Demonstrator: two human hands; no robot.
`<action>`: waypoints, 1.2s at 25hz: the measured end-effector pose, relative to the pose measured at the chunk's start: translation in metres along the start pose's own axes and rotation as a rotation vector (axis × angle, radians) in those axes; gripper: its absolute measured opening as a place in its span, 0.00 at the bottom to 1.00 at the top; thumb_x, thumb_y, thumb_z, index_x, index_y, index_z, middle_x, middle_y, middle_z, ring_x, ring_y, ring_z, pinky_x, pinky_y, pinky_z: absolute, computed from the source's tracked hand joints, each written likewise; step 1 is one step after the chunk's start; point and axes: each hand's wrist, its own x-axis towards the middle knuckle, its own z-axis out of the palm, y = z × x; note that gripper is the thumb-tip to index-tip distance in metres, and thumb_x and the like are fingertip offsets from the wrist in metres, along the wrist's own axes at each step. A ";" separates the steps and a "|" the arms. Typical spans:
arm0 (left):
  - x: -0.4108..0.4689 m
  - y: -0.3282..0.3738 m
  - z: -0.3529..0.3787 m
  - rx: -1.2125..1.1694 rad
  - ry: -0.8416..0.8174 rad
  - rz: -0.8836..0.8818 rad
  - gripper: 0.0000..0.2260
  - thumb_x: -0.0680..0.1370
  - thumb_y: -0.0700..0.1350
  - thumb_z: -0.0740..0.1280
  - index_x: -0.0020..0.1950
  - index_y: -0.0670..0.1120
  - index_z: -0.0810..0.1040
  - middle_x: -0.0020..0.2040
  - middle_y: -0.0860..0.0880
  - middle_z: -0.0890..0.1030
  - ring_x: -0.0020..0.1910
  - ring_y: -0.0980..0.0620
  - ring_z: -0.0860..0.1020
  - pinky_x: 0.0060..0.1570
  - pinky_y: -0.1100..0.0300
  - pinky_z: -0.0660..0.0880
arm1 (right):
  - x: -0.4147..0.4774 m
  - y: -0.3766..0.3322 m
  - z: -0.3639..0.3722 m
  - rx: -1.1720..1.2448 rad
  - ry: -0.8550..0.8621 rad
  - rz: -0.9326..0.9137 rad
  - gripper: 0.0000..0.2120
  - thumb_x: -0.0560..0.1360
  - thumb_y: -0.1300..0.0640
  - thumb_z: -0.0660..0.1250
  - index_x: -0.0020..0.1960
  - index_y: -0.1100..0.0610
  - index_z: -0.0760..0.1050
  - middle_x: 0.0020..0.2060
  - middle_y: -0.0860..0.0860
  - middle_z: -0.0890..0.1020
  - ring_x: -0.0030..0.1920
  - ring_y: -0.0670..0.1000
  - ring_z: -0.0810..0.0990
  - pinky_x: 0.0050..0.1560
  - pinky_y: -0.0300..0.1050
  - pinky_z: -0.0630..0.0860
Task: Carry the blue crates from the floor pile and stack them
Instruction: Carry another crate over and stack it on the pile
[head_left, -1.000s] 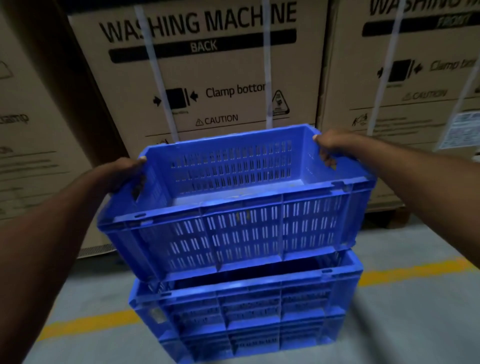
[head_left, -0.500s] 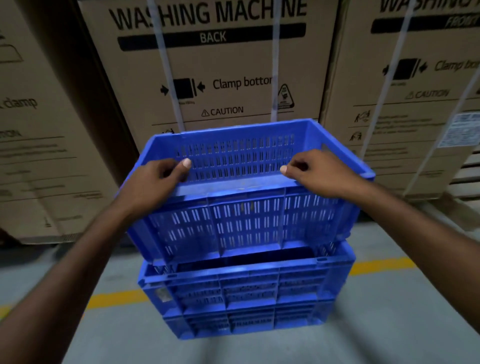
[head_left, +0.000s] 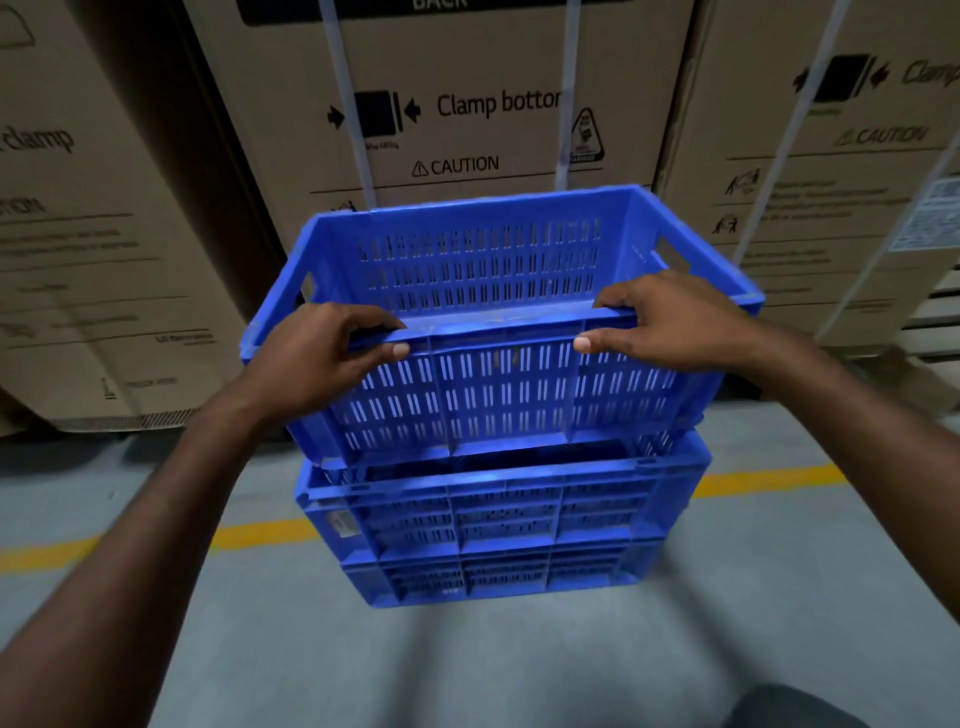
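A blue slotted crate (head_left: 498, 395) sits on top of a stack of blue crates (head_left: 498, 535) standing on the floor. It looks slightly tilted, its left side overhanging the stack. My left hand (head_left: 322, 353) grips the near rim on the left, fingers curled over the edge and thumb on the outer wall. My right hand (head_left: 670, 325) grips the same rim on the right in the same way. The top crate is empty inside.
Large cardboard washing-machine boxes (head_left: 467, 114) with white straps stand close behind the stack. A yellow line (head_left: 249, 535) runs across the grey concrete floor (head_left: 467, 665). A wooden pallet edge (head_left: 930, 322) shows at the far right.
A second ago my hands held the crate's side ends above the stack; they then moved to the near rim. The crate has come down onto the stack.
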 end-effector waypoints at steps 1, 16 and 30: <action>-0.001 0.000 -0.001 -0.014 0.012 0.002 0.22 0.75 0.61 0.67 0.60 0.47 0.84 0.53 0.51 0.86 0.50 0.52 0.84 0.48 0.57 0.76 | -0.002 -0.001 -0.001 0.023 -0.009 -0.007 0.28 0.69 0.24 0.61 0.54 0.45 0.79 0.39 0.37 0.80 0.38 0.43 0.76 0.38 0.43 0.72; -0.004 -0.031 -0.018 -0.042 0.292 -0.370 0.17 0.76 0.62 0.67 0.56 0.53 0.82 0.55 0.47 0.82 0.47 0.44 0.81 0.49 0.48 0.78 | -0.022 0.013 -0.009 -0.109 0.256 0.147 0.23 0.80 0.36 0.55 0.50 0.50 0.82 0.51 0.54 0.83 0.57 0.60 0.76 0.56 0.57 0.71; -0.014 -0.057 -0.024 -0.285 0.221 -0.733 0.19 0.72 0.27 0.62 0.53 0.46 0.83 0.47 0.35 0.81 0.38 0.44 0.75 0.37 0.57 0.69 | -0.022 0.016 -0.017 0.190 0.307 0.716 0.10 0.74 0.62 0.62 0.45 0.57 0.83 0.45 0.56 0.84 0.44 0.59 0.82 0.49 0.54 0.81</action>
